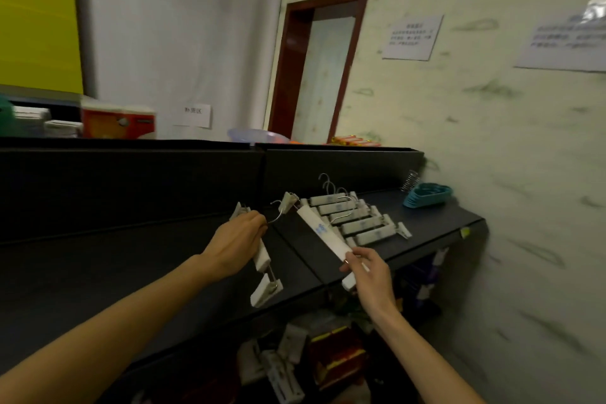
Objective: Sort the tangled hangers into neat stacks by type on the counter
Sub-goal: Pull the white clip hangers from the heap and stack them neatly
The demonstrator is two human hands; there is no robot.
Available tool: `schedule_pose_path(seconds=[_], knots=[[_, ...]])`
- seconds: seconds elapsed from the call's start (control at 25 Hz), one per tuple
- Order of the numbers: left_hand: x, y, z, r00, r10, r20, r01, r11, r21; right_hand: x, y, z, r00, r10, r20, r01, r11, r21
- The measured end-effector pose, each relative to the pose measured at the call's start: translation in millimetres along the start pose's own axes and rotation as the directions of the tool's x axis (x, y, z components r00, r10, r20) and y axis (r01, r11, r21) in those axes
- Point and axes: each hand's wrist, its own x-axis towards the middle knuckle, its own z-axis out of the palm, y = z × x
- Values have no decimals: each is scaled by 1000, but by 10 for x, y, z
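Two white clip hangers are up in the air at once. One white clip hanger [323, 233] runs diagonally over the black bench [436, 233], its lower end pinched in the right hand [367, 272], fingers curled closed round the bar, its far clip [288, 200] pointing up and away. The second clip hanger [262, 256] hangs near upright in the left hand [236, 239], which is closed round the upper part of its bar; one clip [265, 293] dangles free below the hand, another clip [239, 208] pokes out above. A wire hook [278, 216] shows between the two hangers, and whether the pair are hooked together or already apart I can't tell.

Just beyond, the work done shows: a stack of matching white hangers [357, 220] lies on the bench, overlapped like tiles, hooks all pointing toward the back panel. The hanger in the right hand is just beside that stack, near its left edge, so by my reading it belongs there. Further right, near the wall, sits a teal pile [426, 195] that looks like another sorted type, with a coil of wire [410, 180] behind it; the blur hides detail.

What's left? Below the bench edge, more white clip hangers [278, 367] lie jumbled in the dark among red boxes [337, 354]. I'd call the sorting well underway, one type neatly built, with a heap below not yet done.
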Motion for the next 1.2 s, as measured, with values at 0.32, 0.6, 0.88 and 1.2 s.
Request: schedule_pose_path(seconds=[0.32,0.6,0.88,1.2], knots=[[755,549,809,966,-234,108,228,971,67,948,438,-1045,998,66,11,-67,989,130],[1281,495,1209,925,-380,13,380,924,39,1876,746,-1188,996,32,87,-50,976,213],[2409,986,1410,916,-401,-15,317,746,-585,3030,652,-1674,913,-34,406,-25,990,139],[2568,1158,1465,837,-538,-103,376,701,-606,4097,781,-1738,745,22,667,-71,996,46]])
